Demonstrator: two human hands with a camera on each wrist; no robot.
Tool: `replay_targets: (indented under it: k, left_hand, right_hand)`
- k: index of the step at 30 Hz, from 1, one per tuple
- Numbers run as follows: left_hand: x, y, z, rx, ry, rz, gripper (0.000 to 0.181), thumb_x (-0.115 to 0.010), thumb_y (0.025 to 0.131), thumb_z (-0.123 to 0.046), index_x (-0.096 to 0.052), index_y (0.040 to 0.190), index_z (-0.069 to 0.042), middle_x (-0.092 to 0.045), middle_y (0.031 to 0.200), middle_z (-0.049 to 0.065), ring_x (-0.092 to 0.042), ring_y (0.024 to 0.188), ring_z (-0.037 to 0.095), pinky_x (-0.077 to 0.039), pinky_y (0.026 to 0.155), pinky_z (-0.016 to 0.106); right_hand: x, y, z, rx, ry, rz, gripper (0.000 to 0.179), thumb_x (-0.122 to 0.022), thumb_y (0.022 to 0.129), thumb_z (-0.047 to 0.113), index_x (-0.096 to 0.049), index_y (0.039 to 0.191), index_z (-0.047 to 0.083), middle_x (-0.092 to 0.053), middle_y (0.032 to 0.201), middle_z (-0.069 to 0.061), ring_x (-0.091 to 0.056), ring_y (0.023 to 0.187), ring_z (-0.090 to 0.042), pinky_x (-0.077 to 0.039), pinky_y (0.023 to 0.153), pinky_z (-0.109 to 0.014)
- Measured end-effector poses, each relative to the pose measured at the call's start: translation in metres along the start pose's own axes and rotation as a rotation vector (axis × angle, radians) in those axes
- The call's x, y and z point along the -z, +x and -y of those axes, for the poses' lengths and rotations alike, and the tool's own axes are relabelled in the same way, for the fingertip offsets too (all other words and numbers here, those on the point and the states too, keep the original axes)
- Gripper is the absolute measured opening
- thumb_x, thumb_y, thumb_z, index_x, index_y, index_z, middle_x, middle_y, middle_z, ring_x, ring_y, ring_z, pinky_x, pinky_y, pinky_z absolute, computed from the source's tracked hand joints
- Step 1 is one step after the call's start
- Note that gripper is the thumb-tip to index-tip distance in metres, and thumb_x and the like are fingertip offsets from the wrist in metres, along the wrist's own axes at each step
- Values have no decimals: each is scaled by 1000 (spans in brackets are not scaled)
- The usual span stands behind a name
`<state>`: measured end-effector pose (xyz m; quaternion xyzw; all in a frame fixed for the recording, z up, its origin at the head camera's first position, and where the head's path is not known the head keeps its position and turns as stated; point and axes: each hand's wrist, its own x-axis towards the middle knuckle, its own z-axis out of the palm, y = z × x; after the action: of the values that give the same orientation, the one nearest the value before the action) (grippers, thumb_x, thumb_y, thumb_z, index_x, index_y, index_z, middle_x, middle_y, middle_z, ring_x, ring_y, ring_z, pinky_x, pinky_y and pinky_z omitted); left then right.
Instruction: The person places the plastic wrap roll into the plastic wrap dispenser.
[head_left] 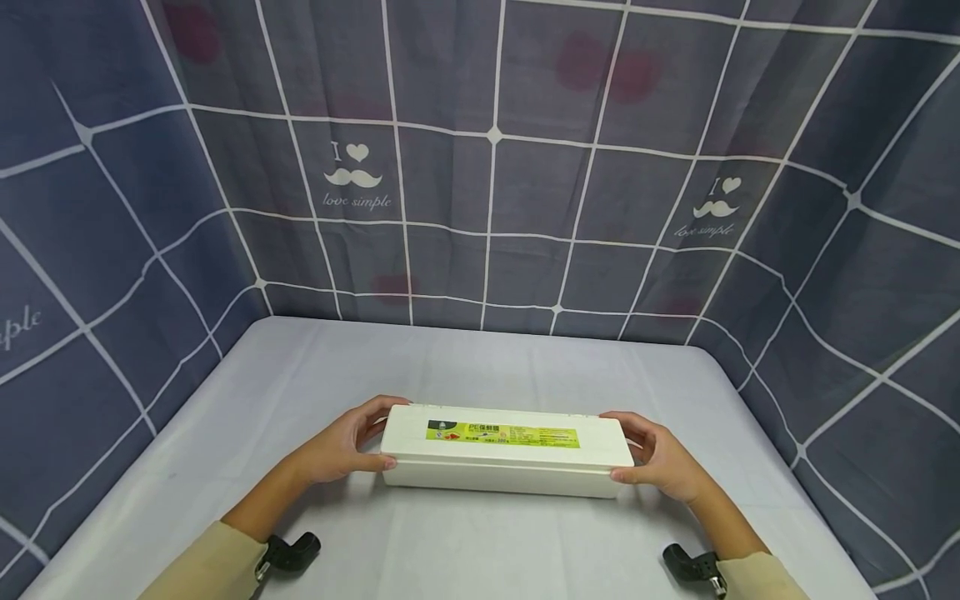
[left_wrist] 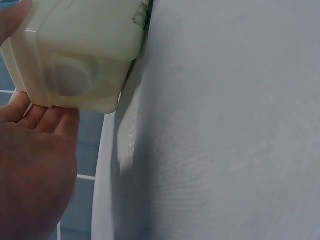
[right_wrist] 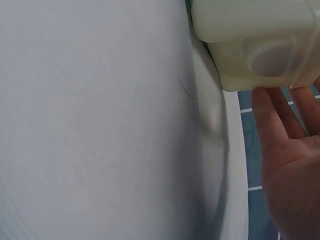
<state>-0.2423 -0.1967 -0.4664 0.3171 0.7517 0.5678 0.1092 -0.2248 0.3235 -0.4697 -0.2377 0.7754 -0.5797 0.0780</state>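
A long cream-white cling film box [head_left: 502, 481] with a yellow-green label [head_left: 503, 434] on its lid lies crosswise on the white table. My left hand [head_left: 341, 446] holds its left end, thumb at the front edge and fingers behind. At the other end my right hand [head_left: 670, 463] grips it the same way. The lid is down. In the left wrist view a pale round disc [left_wrist: 76, 76] shows in the end wall, and a similar disc [right_wrist: 270, 58] appears at the opposite end in the right wrist view. What lies inside the box is hidden.
A white cloth [head_left: 480, 367] covers the table. Dark blue-grey curtains [head_left: 442, 183] with white grid lines stand behind it and on both sides. Black wrist mounts [head_left: 294, 553] stick out at the beige sleeves [head_left: 213, 567].
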Motion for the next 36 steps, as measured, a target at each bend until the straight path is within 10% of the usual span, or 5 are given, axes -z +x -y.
replay_targets:
  k: [36]
  left_hand:
    - [1,-1,-7,18,40,-26,79,-89,79,-11,-49,146,-13,-53,149,6,-49,138,3,-37,114,12]
  right_hand:
    - [-4,-2,2,57,6,1,80,-80,80,-7,-42,150,-5,-54,147,-15,-61,125,-10,-56,97,-22]
